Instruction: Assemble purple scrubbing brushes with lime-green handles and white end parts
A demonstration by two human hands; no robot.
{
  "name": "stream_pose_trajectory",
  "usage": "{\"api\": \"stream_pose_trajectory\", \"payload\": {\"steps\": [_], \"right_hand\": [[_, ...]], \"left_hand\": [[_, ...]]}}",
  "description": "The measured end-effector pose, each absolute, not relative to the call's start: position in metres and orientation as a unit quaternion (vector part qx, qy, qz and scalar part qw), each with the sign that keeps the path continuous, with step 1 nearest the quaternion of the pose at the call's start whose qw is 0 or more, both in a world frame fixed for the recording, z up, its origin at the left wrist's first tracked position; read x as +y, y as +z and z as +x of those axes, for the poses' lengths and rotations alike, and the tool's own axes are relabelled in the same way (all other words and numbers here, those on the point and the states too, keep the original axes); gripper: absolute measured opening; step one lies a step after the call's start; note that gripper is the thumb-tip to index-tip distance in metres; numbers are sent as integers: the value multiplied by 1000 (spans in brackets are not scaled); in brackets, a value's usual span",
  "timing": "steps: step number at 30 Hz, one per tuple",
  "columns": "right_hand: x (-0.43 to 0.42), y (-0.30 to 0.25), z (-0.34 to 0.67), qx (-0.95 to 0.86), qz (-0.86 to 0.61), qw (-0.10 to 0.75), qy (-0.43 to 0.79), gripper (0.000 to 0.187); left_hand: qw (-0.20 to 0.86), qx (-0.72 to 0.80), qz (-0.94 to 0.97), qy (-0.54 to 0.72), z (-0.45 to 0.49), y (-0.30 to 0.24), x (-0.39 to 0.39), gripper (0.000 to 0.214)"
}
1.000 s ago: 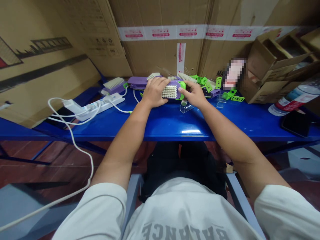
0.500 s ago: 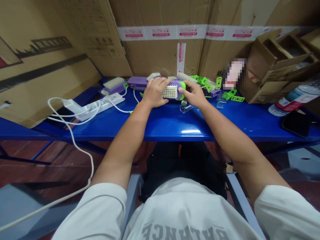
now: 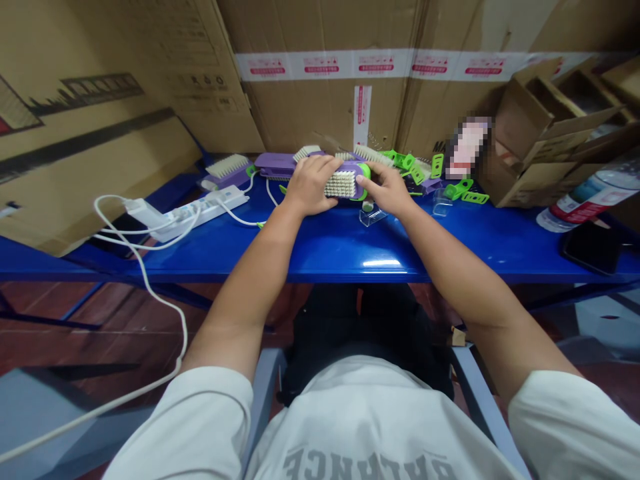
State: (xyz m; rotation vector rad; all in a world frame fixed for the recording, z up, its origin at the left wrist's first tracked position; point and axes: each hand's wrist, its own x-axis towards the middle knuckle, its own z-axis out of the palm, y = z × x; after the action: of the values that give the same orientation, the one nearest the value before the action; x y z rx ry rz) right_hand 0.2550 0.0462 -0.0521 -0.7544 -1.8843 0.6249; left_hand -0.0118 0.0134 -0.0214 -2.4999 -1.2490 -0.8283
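Between my hands lies a purple scrub brush, its pale bristles facing up and a green part at its right end. My left hand wraps over the brush's left side. With thumb and fingers, my right hand grips the green end. Right below it, a clear plastic bracket rests on the blue table. More purple brushes lie behind and to the left, one of them a bristled brush. Green plastic pieces are scattered to the right of my right hand.
A white power strip with cables lies at the left. Large cardboard boxes stand along the back. On the right are a divided cardboard box, a water bottle and a dark phone.
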Motion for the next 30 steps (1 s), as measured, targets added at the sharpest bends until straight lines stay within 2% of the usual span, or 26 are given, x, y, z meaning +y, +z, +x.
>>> {"api": "stream_pose_trajectory", "payload": {"steps": [5, 10, 14, 20, 25, 30], "right_hand": [[56, -60, 254, -765, -314, 510, 238, 112], [60, -63, 259, -798, -272, 485, 233, 117], [53, -58, 259, -819, -255, 448, 252, 109], [48, -55, 258, -819, -277, 456, 212, 94], [46, -53, 260, -820, -280, 459, 194, 95], [42, -49, 259, -827, -291, 449, 173, 97]], "left_hand": [[110, -428, -851, -282, -10, -20, 12, 96], [106, -445, -843, -283, -13, -19, 13, 98], [105, -455, -837, -285, -15, -19, 13, 100], [108, -453, -837, -288, -14, -20, 13, 100], [104, -452, -839, -285, -12, -19, 11, 96], [97, -446, -840, -292, -12, -18, 11, 101]]}}
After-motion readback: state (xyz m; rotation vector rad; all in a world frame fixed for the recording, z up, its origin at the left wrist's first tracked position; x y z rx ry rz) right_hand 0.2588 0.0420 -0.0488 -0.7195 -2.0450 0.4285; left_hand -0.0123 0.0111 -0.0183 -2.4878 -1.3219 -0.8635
